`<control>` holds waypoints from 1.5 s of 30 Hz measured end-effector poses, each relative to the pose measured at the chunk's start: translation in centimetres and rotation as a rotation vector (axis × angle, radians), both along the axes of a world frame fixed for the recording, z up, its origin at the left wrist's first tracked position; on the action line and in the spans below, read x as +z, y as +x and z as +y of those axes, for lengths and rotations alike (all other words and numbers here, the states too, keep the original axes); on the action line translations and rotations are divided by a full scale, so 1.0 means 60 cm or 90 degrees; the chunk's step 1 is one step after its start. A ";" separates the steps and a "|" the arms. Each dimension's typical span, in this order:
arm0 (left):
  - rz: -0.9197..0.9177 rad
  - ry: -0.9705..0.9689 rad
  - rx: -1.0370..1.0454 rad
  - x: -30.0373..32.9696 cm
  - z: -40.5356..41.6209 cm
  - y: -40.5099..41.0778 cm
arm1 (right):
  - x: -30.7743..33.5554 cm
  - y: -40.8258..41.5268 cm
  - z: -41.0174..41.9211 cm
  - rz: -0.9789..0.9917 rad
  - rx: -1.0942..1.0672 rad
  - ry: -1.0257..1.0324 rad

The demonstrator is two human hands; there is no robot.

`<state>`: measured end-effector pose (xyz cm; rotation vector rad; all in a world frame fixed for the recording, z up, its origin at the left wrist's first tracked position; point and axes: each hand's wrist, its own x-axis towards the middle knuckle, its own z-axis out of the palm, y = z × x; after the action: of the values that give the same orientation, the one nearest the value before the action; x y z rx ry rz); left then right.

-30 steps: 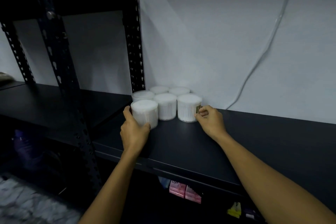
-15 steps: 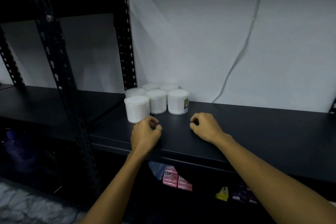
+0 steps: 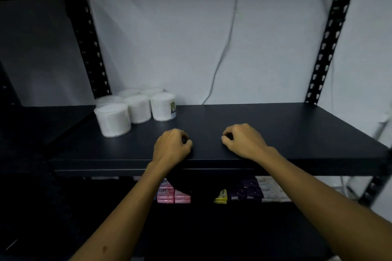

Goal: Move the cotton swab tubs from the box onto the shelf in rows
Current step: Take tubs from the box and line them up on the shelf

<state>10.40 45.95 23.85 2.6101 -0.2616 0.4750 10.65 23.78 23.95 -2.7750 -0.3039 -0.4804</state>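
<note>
Both hands have drawn back from the tubs they touched a second ago and now hover over the front part of the black shelf [image 3: 275,129], well clear of the stack. Nearest the camera, two bare forearms reach up from the lower edge. The left hand [image 3: 171,147] has its fingers curled loosely under the palm and holds nothing; the right hand [image 3: 244,141], a short way beside it, is curled the same way and is also empty. Below the shelf edge, a lower tier shows pink soap packs [image 3: 172,194], a yellow packet [image 3: 220,197] and dark purple packs [image 3: 247,192]. Farther back, at the shelf's left rear corner, stand the cotton swab tubs [image 3: 137,108]: six can be counted, all upright on their round bases with lids facing up, grouped in rows and touching or nearly so. The front tub [image 3: 112,119] sits slightly forward of the others; the rightmost [image 3: 163,106] shows a small label on its side. Behind them rise a perforated black upright [image 3: 91,48], a second upright [image 3: 326,38] at right, and a thin white cable [image 3: 227,38] down the pale wall.
</note>
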 end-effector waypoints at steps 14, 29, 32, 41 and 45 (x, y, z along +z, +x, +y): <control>-0.088 0.047 -0.468 -0.008 -0.362 -0.053 | -0.011 -0.227 -0.295 -0.042 -0.323 0.016; 0.059 0.054 -0.839 -0.128 -0.699 -0.236 | -0.176 -0.542 -0.482 0.068 -0.666 0.189; 0.151 0.097 -0.866 -0.187 -0.745 -0.261 | -0.237 -0.597 -0.507 0.122 -0.727 0.242; 0.329 0.294 -0.879 -0.411 -0.828 -0.296 | -0.452 -0.721 -0.542 0.297 -0.877 0.401; 0.389 0.325 -0.855 -0.479 -0.855 -0.288 | -0.512 -0.743 -0.557 0.337 -0.940 0.436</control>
<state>-6.89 -5.35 -4.89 2.1543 -1.8511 -0.9083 -33.94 -9.65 -6.80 -1.8400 1.7117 -0.0424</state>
